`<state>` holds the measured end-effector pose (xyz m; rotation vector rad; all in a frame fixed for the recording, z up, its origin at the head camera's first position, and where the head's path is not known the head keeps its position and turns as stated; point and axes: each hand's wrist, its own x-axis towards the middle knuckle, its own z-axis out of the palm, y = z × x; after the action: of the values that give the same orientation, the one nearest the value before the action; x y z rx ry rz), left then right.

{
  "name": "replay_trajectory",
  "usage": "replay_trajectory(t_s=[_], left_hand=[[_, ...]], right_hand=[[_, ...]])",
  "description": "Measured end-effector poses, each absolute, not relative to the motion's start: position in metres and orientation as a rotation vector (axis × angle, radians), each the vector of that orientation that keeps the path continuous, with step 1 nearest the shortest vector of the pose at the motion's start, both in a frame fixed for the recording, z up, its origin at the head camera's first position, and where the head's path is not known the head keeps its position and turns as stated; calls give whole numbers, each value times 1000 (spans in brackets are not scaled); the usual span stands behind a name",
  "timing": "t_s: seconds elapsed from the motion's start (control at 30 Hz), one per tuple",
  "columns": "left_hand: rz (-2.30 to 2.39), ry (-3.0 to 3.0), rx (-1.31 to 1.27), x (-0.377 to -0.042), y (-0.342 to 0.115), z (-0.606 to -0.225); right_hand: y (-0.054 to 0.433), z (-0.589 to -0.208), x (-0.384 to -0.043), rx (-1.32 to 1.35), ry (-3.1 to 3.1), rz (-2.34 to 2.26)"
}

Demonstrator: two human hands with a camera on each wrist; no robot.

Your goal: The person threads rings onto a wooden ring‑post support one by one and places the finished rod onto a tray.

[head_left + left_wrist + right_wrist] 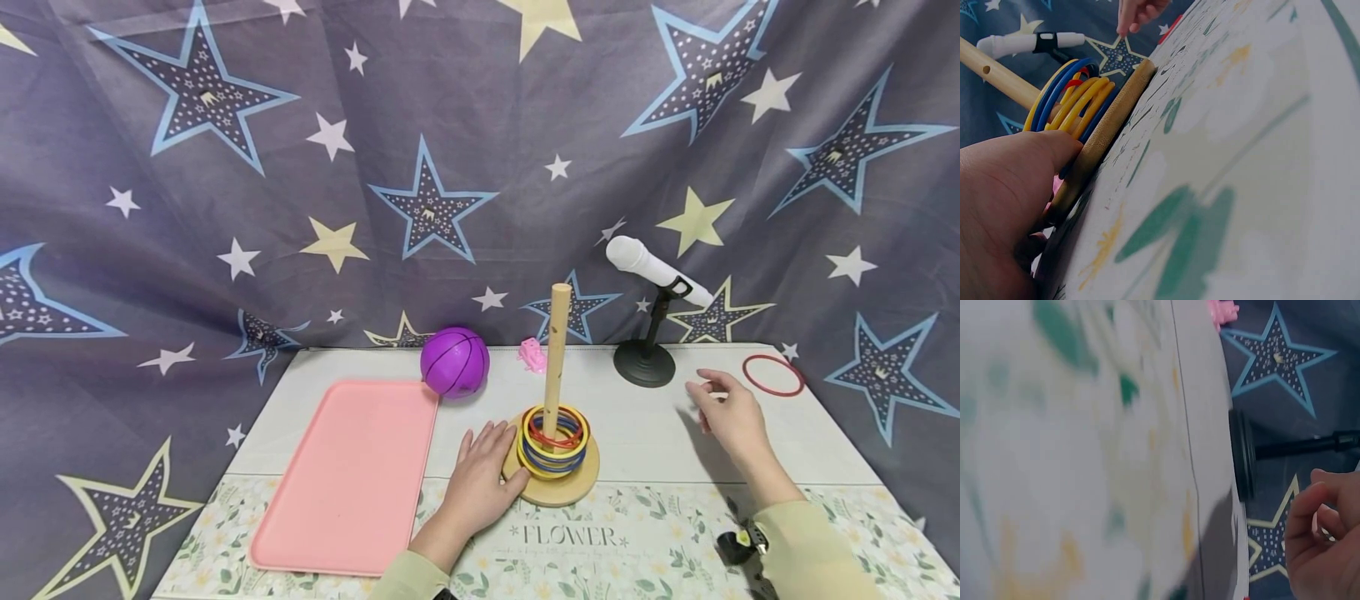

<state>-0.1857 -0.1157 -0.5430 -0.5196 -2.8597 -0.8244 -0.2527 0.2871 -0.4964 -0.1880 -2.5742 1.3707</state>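
A round wooden base (551, 498) with an upright wooden peg (557, 354) stands mid-table. Several yellow, blue and red rings (553, 468) are stacked around the peg's foot. My left hand (480, 479) rests at the base's left side, its fingers extended and its thumb on the rim near the rings; the left wrist view shows this thumb (1063, 147) close up. My right hand (731, 412) is over the right side of the table, fingers loosely bent, with nothing seen in them. A single red ring (774, 392) lies beyond it, to the right.
A white microphone (656, 267) on a black stand (645, 364) is at the back right. A purple ball (454, 362) and a small pink object (532, 355) are along the back. At left lies a pink tray (348, 475). A star-patterned curtain (450, 100) hangs behind the table.
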Motion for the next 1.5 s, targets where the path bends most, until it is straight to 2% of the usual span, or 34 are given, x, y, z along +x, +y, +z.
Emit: replay_trajectory(t_s=[0.43, 0.97, 1.5], left_hand=[[-821, -2858, -522, -186, -115, -541], [-832, -2859, -521, -186, -115, -540], [-820, -2863, -522, -185, -117, -541]], right_hand=[[321, -499, -256, -150, -2609, 1097], [353, -505, -259, -150, -2615, 977], [384, -520, -259, -384, -2704, 1007]])
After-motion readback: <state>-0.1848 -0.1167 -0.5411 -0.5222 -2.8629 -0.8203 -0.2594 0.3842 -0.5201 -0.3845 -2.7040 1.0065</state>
